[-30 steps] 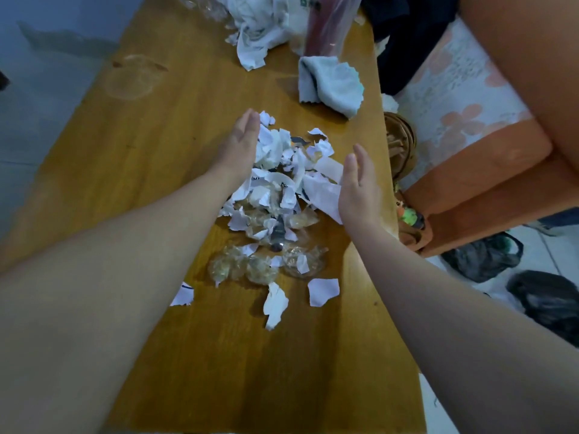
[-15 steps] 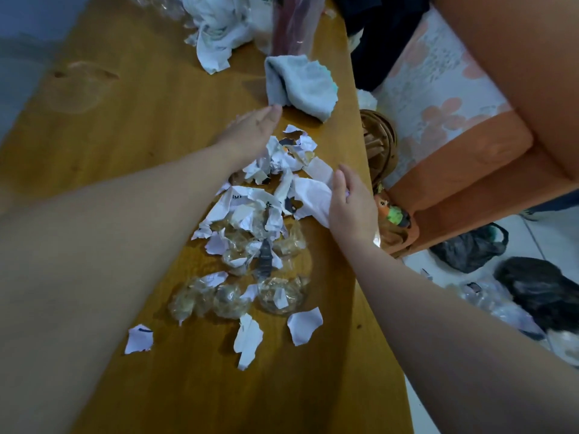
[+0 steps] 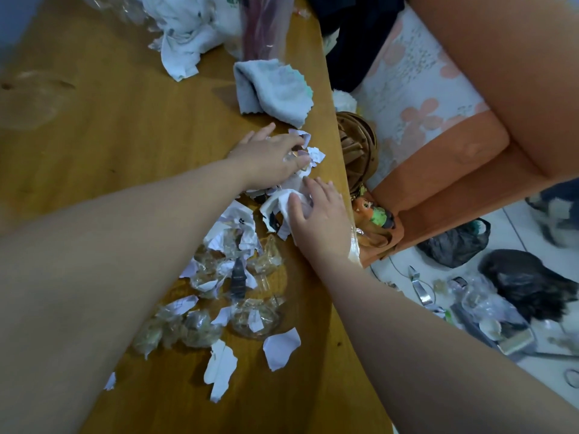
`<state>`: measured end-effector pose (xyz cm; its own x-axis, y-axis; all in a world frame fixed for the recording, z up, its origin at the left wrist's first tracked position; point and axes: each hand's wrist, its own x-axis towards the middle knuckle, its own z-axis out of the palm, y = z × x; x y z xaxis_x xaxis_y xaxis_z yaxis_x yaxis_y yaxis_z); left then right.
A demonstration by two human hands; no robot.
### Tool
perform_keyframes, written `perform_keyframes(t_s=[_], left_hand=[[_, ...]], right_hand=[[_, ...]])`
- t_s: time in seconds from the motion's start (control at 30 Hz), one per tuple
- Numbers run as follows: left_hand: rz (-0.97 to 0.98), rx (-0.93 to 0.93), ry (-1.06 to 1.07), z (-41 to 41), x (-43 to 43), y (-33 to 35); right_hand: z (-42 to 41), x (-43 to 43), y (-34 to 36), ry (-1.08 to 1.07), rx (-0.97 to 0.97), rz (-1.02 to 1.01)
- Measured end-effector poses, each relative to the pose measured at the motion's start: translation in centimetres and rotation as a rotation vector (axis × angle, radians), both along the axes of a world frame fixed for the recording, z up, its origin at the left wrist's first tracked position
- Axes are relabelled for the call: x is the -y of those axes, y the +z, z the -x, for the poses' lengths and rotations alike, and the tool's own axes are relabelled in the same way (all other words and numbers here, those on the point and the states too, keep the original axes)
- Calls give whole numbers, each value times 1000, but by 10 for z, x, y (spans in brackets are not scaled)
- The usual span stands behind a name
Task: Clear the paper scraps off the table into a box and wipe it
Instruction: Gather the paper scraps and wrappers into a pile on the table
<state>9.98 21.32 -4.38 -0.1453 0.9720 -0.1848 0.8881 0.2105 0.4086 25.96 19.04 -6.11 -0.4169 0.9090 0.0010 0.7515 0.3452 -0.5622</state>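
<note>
Our left hand point(image 3: 269, 158) palm-down, fingers spread over paper scraps point(image 3: 238, 233) near the table point(image 3: 125, 145) right edge, our right hand point(image 3: 316, 217) flat beside it, fingers splayed on a white scrap, neither clenched, cloth point(image 3: 272, 89) just beyond, crumpled wrappers point(image 3: 200, 327) nearer us.

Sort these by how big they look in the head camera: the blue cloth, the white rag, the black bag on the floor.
1. white rag, partly cut off
2. blue cloth
3. black bag
The top two look close.
</note>
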Motion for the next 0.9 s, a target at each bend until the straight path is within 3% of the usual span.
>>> perform_keyframes(t_s=[0.33,0.5,0.9], left_hand=[[86,-170,-170,-8,-8,2],[77,-144,-178,-10,-10,-1],[-243,-71,-53,-8,19,3]], right_hand=[[2,1,-1,-8,-9,-21],[1,2,2,-21,-19,-27],[3,4,0,-77,-116,22]])
